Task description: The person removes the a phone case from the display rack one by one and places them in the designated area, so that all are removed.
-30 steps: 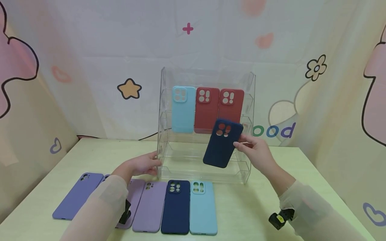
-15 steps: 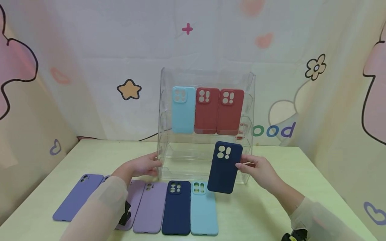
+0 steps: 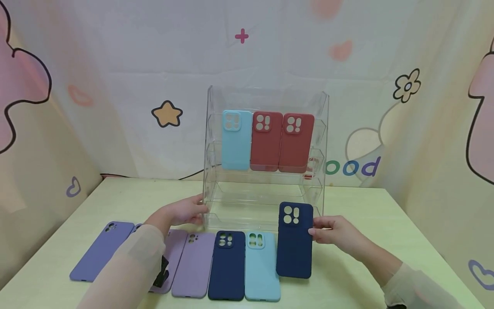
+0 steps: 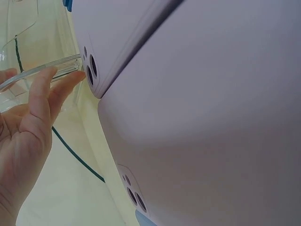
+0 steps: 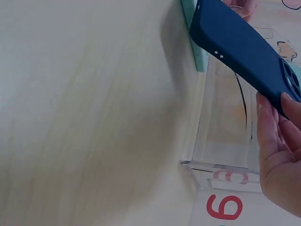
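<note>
My right hand (image 3: 341, 235) pinches a navy phone case (image 3: 295, 253) by its right edge, thumb in front and fingers behind. The case is nearly upright, just right of a light blue case (image 3: 263, 272) lying on the table. In the right wrist view the navy case (image 5: 244, 52) tilts, its camera cutouts near the thumb. My left hand (image 3: 184, 211) grips the lower left side of a clear tiered display stand (image 3: 266, 98). The left wrist view shows that hand's fingers (image 4: 40, 96) at the stand's clear edge. A light blue case (image 3: 236, 148) and two red cases (image 3: 266, 143) stand on an upper tier.
A front row on the table (image 3: 347, 274) holds a navy case (image 3: 226, 270), lilac cases (image 3: 194, 268) and a violet-blue case (image 3: 102, 251). My left sleeve covers part of this row. A patterned cloth (image 3: 166, 56) hangs behind the stand.
My right hand has brought the navy case down and slightly right, from in front of the red cases to beside the light blue case on the table, turning it more upright. The left hand stays put.
</note>
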A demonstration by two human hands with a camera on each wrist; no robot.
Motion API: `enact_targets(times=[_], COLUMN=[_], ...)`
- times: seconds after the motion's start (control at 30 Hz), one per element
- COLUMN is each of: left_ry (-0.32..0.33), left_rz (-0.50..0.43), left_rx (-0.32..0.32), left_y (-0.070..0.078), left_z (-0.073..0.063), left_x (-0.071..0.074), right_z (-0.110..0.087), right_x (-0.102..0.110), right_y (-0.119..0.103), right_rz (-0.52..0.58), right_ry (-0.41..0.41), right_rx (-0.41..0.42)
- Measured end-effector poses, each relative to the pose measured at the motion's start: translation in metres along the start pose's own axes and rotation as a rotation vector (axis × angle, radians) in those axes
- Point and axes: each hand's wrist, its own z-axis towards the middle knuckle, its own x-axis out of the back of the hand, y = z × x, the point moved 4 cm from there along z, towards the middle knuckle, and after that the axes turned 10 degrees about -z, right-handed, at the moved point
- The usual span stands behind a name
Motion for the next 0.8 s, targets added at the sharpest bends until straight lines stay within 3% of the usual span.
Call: enact_targets(times=[0.27,0.43,0.8], left_ry=[-0.004,-0.012,-0.055], left_rz=[-0.008,-0.017,-0.008], left_rx=[0.002,-0.002,-0.016], left_y=[-0.001,-0.002,0.0], left_z=[0.0,0.001,0.001], left_x=[0.0,0.0,-0.001], right_z=[-0.002,0.0,0.002], right_x=[-0.016,-0.023,-0.027], right_y=[0.022,0.035,0.04], right_rz=[0.04,0.04,-0.03], right_ry=[-0.136,-0.145,-0.125], right_rx=[0.025,-0.034,-0.056])
